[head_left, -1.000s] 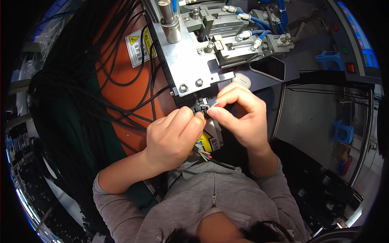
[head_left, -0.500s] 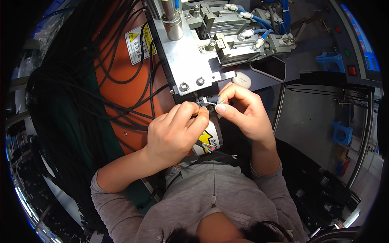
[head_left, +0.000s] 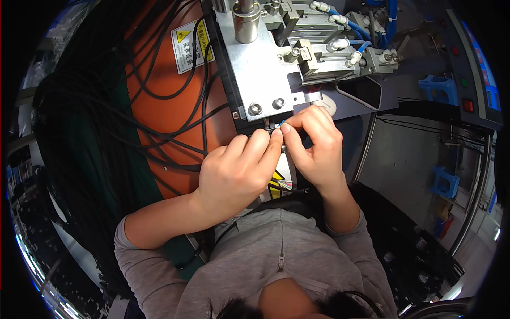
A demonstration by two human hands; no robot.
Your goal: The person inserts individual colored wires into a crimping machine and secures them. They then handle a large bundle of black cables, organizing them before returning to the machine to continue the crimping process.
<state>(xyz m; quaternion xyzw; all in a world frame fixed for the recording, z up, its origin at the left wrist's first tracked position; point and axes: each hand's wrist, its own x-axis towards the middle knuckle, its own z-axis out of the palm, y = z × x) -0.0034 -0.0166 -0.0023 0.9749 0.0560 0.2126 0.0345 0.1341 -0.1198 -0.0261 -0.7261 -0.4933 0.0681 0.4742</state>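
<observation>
Both of my hands meet under the front edge of a metal press plate [head_left: 260,69]. My right hand [head_left: 319,146] pinches thin coloured wires [head_left: 281,124], a blue one among them, between thumb and forefinger. Close against it, my left hand [head_left: 234,165] has its fingers curled, with the fingertips pressed at the wire ends by the small dark fixture. What those left fingers grip is hidden. Below the hands, stripped coloured wires [head_left: 280,184] stick out of a black cable, over a white part with a yellow warning label.
Black cables [head_left: 175,95] drape over the orange machine surface [head_left: 154,127] on the left. Pneumatic cylinders [head_left: 329,50] with blue hoses stand behind the plate. A white rounded case [head_left: 325,105] and a phone [head_left: 361,91] lie at the right. Blue stools [head_left: 445,182] stand farther right.
My hands have moved up closer to the plate, and their fingertips have come together around the wires. The view has shifted slightly, moving the machine rightward in the picture.
</observation>
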